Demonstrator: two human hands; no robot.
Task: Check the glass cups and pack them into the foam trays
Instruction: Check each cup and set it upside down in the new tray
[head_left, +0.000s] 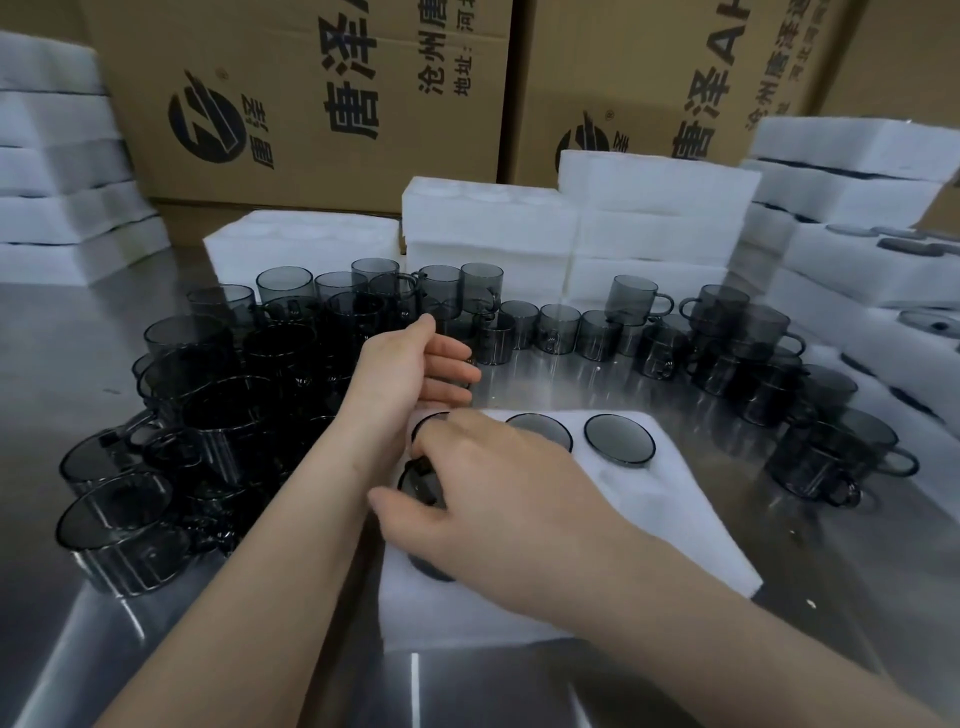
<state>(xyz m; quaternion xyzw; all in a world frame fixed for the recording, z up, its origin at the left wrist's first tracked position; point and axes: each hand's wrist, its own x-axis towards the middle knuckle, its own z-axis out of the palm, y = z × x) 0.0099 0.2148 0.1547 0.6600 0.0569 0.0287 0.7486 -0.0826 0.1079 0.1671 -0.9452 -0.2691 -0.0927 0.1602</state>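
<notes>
Back wall is big cardboard boxes with black print. A shiny steel tabletop fills the foreground, reflective. Stacks of white foam trays stand at the rear, with more at the left and right edges. Smoky grey glass cups are piled at left, some stacked, and more run in an arc to the right.

One open foam tray lies flat at centre, with two seated cups in its far row. The right hand has its fingers curled round a cup at the tray's left side. The left hand is just beyond the tray, thumb up, fingers stretched toward a dark cup; cannot tell if it grips.
</notes>
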